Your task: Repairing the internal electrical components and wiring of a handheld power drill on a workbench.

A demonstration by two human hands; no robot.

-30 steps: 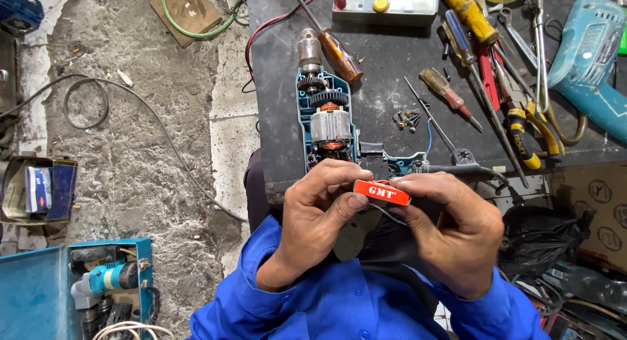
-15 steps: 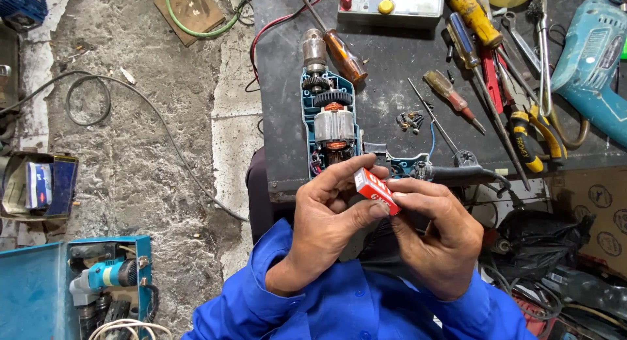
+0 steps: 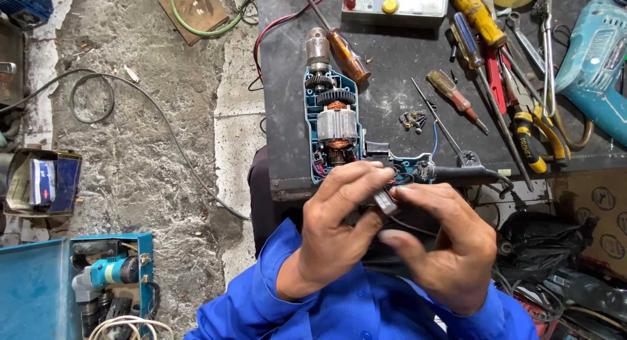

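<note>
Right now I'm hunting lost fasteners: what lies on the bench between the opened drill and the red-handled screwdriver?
A small cluster of loose screws lies there, between the opened drill and red-handled screwdriver, in the head view.

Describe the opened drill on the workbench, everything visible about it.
The drill lies flat on the dark workbench, chuck pointing away from the person. Its cover is off: the teal plastic shell cradles a metal chuck, a black gear, copper-coloured windings and a grey motor body. Thin red and blue wires run near its handle end, where a black cord leaves to the right. The left hand and right hand hover just over the handle end, hiding part of it.
</note>
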